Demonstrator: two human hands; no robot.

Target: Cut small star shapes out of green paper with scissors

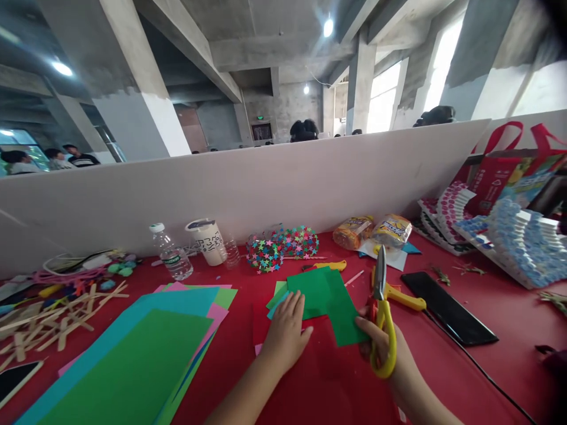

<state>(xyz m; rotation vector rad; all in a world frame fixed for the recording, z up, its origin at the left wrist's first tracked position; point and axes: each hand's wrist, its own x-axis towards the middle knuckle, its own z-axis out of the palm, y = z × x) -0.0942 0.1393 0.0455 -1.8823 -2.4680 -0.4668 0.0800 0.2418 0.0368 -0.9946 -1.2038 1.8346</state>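
My left hand (287, 332) lies with fingers stretched out over several small pieces of coloured paper on the red tabletop. Under and beyond its fingertips is a piece of green paper (310, 289). A darker green paper piece (343, 319) overlaps it and reaches to my right hand (401, 357). That hand is closed around a pair of scissors (390, 342) with yellow handles, blades pointing up and away. Its thumb and fingers also touch the edge of the darker green piece; some fingers are hidden behind the scissors.
Large coloured sheets (133, 348) lie left, near craft sticks (62, 330). A water bottle (172, 254), a cup (208, 242), star-filled containers (264, 254) and packaged bread (392, 230) line the white partition (266, 189). Right are a yellow utility knife (405, 297), a black phone (449, 307) and its cable.
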